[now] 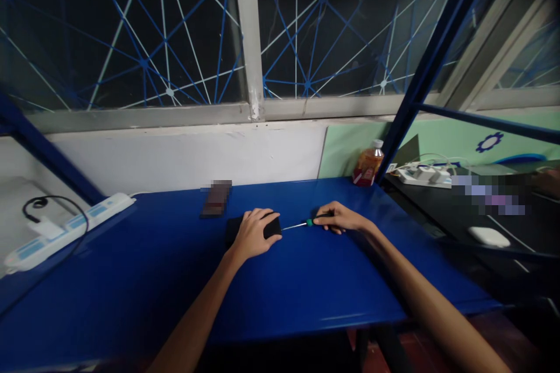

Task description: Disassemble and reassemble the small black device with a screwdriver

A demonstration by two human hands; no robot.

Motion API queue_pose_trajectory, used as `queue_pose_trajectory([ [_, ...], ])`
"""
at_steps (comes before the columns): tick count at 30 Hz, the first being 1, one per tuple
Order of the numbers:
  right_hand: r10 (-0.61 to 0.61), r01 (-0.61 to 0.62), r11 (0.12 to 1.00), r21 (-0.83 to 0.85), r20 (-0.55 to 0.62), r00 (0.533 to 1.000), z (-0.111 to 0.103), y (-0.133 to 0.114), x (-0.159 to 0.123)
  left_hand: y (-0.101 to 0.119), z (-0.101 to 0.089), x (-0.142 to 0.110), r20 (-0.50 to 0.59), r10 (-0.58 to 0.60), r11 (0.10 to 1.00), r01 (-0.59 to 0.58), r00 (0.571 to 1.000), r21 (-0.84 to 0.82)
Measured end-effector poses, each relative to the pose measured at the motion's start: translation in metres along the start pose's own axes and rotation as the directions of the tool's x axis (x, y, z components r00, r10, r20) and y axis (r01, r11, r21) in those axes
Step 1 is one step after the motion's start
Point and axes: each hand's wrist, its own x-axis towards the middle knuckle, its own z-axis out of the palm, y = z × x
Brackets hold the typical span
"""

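Observation:
A black box-like object [272, 226] lies on the blue table [306, 280]. My left hand [254, 233] rests over it, thumb on the near side and fingers across the top, gripping it. To the right, my right hand [339, 217] is closed around the handle of a screwdriver [310, 222] with a green collar and a thin metal shaft. The shaft points left, and its tip meets the right end of the black object. Whether the tip sits inside it or only touches it, I cannot tell.
A white power strip [100, 207] with a plugged-in black cable is at the left. Behind my left hand lies a dark flat blurred item [215, 201]. A bottle [368, 164] of reddish drink stands at the back right. Beyond a blue post [405, 111], a black table holds another power strip [424, 176].

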Motion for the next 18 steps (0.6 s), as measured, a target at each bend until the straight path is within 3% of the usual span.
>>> queue_pose_trajectory([
  [7, -0.036, -0.008, 0.973, -0.231, -0.184, 0.982, 0.0018, -0.0035, 0.0015, -0.0003, 0.0004, -0.0001, 0.007, 0.000, 1.000, 0.000, 1.000, -0.011],
  [13, 0.057, -0.058, 0.995, -0.081, -0.011, 0.998, -0.0030, 0.0012, -0.0034, -0.0008, 0.0001, -0.0006, 0.007, 0.011, 1.000, -0.011, 1.000, 0.000],
  [18, -0.045, 0.035, 0.980, -0.198, -0.043, 0.998, -0.0060, 0.0011, -0.0010, -0.0019, 0.0005, -0.0002, 0.001, 0.008, 1.000, -0.008, 1.000, -0.005],
])
